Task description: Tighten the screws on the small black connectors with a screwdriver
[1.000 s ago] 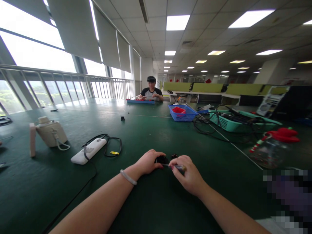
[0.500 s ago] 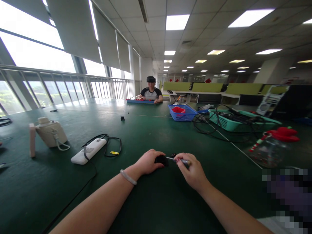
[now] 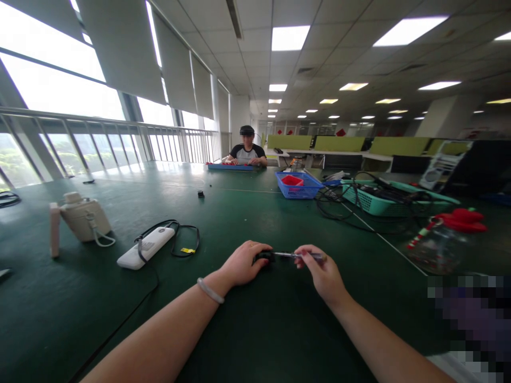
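Note:
My left hand is closed on a small black part, low over the green table, with thumb and fingers on either side of it. What kind of part it is I cannot make out. In my right hand is a screwdriver, pinched by its clear handle. Its metal shaft points left, and the tip meets the black part or lies right beside it. Fingers partly cover both the part and the handle.
To the left are a white power bank with a black cable and a beige bottle. A blue basket, a teal basket and a red-lidded jar stand right. Across the green table sits another person.
My right hand has shifted slightly right and its grip on the screwdriver has changed, so more shaft shows. The black part has tilted in my left hand.

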`<state>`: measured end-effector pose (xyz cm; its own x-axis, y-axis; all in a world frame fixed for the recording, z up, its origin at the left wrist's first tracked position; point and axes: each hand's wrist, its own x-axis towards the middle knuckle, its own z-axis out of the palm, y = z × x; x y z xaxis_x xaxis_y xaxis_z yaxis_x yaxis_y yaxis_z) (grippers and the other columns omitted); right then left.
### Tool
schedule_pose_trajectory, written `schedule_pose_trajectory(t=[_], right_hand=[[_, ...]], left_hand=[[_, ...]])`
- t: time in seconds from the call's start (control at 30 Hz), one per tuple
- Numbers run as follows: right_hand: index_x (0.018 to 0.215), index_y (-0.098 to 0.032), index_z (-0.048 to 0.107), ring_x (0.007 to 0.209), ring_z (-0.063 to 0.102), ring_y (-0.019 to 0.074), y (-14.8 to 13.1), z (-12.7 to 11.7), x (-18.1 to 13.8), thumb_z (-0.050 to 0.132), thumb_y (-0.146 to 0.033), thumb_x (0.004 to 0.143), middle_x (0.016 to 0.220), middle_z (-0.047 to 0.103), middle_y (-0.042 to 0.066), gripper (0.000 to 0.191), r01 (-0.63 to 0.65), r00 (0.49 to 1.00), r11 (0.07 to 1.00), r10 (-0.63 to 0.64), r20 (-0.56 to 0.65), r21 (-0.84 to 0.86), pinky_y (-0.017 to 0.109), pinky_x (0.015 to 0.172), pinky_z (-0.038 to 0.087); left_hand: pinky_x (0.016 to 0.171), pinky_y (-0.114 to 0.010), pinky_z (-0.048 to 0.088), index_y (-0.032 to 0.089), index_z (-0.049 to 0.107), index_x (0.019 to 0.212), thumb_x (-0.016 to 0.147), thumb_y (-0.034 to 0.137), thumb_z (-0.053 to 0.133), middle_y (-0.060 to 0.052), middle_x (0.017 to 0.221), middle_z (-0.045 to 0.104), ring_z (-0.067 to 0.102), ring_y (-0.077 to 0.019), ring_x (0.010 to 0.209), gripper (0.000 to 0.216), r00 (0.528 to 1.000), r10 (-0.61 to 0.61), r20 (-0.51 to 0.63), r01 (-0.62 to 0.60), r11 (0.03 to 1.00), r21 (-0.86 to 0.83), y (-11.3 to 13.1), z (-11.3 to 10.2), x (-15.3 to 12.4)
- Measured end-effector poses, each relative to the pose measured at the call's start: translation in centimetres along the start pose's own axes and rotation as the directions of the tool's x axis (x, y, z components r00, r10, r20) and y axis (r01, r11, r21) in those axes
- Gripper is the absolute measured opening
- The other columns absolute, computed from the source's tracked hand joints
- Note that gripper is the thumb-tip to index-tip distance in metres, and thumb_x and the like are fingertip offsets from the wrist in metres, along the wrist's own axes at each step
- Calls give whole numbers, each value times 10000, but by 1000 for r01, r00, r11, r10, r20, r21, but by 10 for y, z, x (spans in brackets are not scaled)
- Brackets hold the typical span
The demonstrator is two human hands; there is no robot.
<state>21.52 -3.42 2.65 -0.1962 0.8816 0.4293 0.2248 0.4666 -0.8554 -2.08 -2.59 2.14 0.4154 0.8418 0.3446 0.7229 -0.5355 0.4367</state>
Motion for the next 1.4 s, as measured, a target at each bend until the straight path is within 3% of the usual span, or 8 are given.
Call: schedule_pose_trajectory(t=[0.1, 0.2, 0.43, 0.73, 0.83, 0.93, 1.17, 1.4], right_hand=[[856, -175, 652, 682, 588, 196, 8, -9, 5, 501, -404, 894, 728, 622, 47, 277, -53, 984, 997, 62, -165, 58, 326, 659, 484], [827, -170, 655, 619, 557, 184, 17, -15, 10, 517, -385, 871, 675, 600, 37, 259, -159, 964, 987, 160, -213, 21, 316, 601, 465], [778, -183, 641, 596, 535, 172, 24, -16, 12, 517, -373, 853, 642, 580, 22, 239, -188, 953, 981, 193, -236, 43, 300, 573, 446], [739, -198, 631, 597, 521, 170, 20, -13, 9, 523, -367, 856, 640, 561, 14, 233, -144, 970, 983, 163, -182, 110, 294, 574, 442], [743, -200, 634, 607, 524, 173, 19, -12, 7, 523, -368, 862, 650, 563, 17, 234, -129, 973, 985, 148, -176, 116, 295, 582, 441], [754, -198, 635, 613, 521, 173, 17, -11, 7, 516, -363, 864, 651, 557, 16, 231, -108, 974, 988, 128, -188, 111, 296, 592, 437], [717, -192, 633, 607, 521, 170, 17, -5, 9, 537, -371, 835, 617, 551, 7, 235, -104, 988, 982, 120, -95, 159, 299, 612, 435], [625, -186, 620, 504, 459, 137, 36, -8, 15, 616, -391, 748, 522, 504, -8, 239, -140, 940, 886, 259, -222, 442, 269, 501, 378]], left_hand=[[1011, -372, 414, 275, 558, 1277, 934, 316, 477, -42, 1212, 633, 533, -222, 1145, 355, 997, -69, -40, 71, 996, 63, -4, 3, 2], [972, -406, 424, 293, 556, 1288, 953, 327, 426, -58, 1186, 629, 543, -242, 1108, 361, 983, -173, -63, 182, 969, 167, -9, 6, 3], [944, -446, 414, 332, 661, 1175, 927, 328, 431, -58, 1116, 638, 544, -262, 1064, 338, 975, -219, -45, 222, 919, 327, -9, 6, -1], [910, -426, 431, 258, 739, 982, 945, 343, 381, -68, 1031, 680, 556, -256, 1012, 369, 975, -207, -79, 222, 927, 304, -4, 4, 1], [945, -391, 434, 225, 710, 992, 962, 350, 354, -67, 1106, 651, 557, -234, 1044, 378, 981, -179, -73, 191, 954, 232, -3, 6, 2], [1020, -387, 403, 226, 629, 1151, 958, 423, 383, -65, 1230, 600, 519, -232, 1157, 369, 992, -125, -34, 129, 982, 138, 2, 9, 2], [1089, -491, 315, 332, 385, 1424, 899, 554, 465, -46, 1416, 485, 419, -278, 1295, 575, 993, -26, 116, 15, 996, 91, 19, 16, 1], [1069, -457, 335, 297, 593, 1234, 894, 473, 528, -30, 1281, 606, 486, -256, 1219, 389, 982, 57, 181, -67, 996, 51, 21, 14, 0]])
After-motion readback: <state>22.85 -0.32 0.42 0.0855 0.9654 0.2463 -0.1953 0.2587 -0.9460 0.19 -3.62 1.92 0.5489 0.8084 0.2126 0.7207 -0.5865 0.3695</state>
